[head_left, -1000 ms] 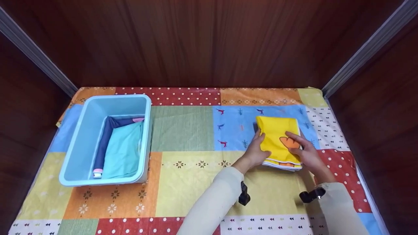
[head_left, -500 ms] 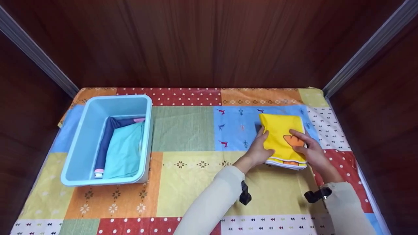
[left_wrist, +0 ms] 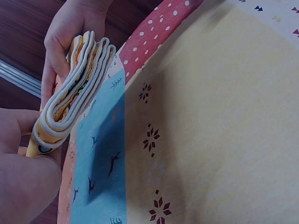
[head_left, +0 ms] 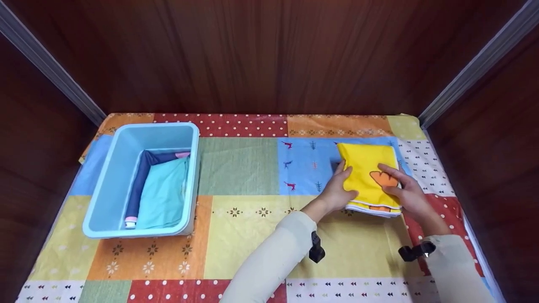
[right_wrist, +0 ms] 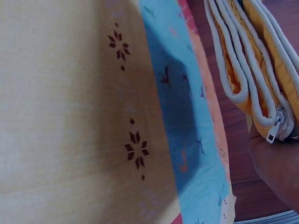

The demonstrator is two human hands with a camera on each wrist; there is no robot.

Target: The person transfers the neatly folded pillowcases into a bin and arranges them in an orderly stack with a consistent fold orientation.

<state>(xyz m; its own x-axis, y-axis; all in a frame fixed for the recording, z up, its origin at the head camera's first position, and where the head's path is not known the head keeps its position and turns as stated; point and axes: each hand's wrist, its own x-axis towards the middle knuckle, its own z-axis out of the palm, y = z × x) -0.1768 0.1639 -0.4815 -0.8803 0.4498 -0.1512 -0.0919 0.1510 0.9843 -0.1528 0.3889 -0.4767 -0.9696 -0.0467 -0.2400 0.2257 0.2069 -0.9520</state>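
Observation:
A yellow cushion cover point(head_left: 362, 160) with an orange printed patch is folded into a thick rectangle, held by both hands at the right of the head view. My left hand point(head_left: 338, 190) grips its left side, thumb on top. The right hand point(head_left: 407, 192) holds the opposite side, with thumb and finger lying over the orange patch. In the left wrist view the stacked layers of the cover point(left_wrist: 74, 95) show white piped edges, raised over the cloth with a shadow below. A zipper pull point(right_wrist: 274, 128) hangs from one corner in the right wrist view. The fingers underneath are hidden.
A light blue plastic bin point(head_left: 99, 189) stands at the left. Inside lie a folded turquoise cloth point(head_left: 164, 193) and a dark blue one point(head_left: 137, 189). A patchwork-print tablecloth point(head_left: 240, 164) covers the table, with dark wood panels point(head_left: 269, 54) at the back and sides.
Both hands have shifted slightly right and away from the body with the cushion cover, still gripping its two sides. The bin and its cloths stay put, and the head view shifts a little.

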